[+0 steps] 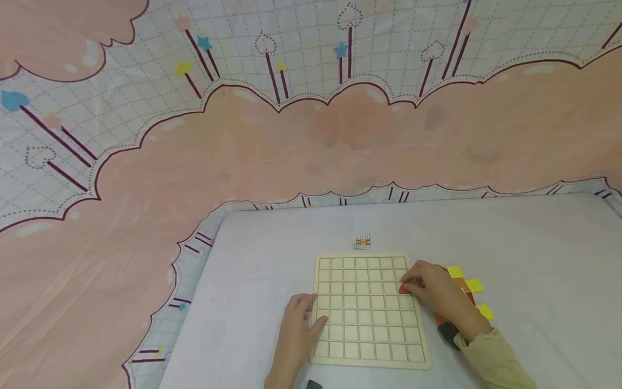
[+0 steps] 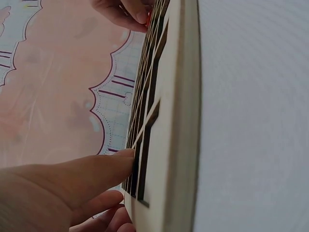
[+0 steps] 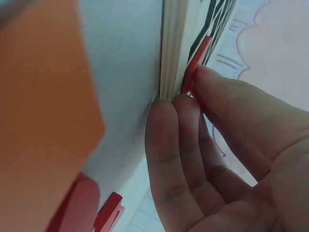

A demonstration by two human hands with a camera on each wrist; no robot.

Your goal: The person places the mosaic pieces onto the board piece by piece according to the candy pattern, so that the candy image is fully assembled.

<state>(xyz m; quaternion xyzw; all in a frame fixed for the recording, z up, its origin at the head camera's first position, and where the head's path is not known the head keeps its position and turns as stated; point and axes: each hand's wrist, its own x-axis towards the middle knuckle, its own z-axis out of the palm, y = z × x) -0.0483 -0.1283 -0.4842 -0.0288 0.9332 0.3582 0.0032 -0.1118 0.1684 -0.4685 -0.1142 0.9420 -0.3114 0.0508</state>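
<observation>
A pale wooden grid board (image 1: 365,310) lies flat on the table. My right hand (image 1: 437,289) is at its right edge and pinches a red tile (image 1: 404,289) over the rightmost column, in the third row from the far side. Seen from the right wrist, the red tile (image 3: 197,65) is tilted against the board's rim, with the thumb on one face and fingertips by the edge. My left hand (image 1: 298,329) rests on the board's left edge. Its thumb (image 2: 91,174) lies extended over the grid, while the other fingers are by the side.
Orange, red and yellow tiles (image 1: 473,285) lie partly hidden under the right forearm. A small printed pattern card (image 1: 362,242) lies beyond the board. One dark object (image 1: 314,384) shows at the bottom edge. A patterned curtain (image 1: 340,146) hangs behind the white table (image 1: 252,259).
</observation>
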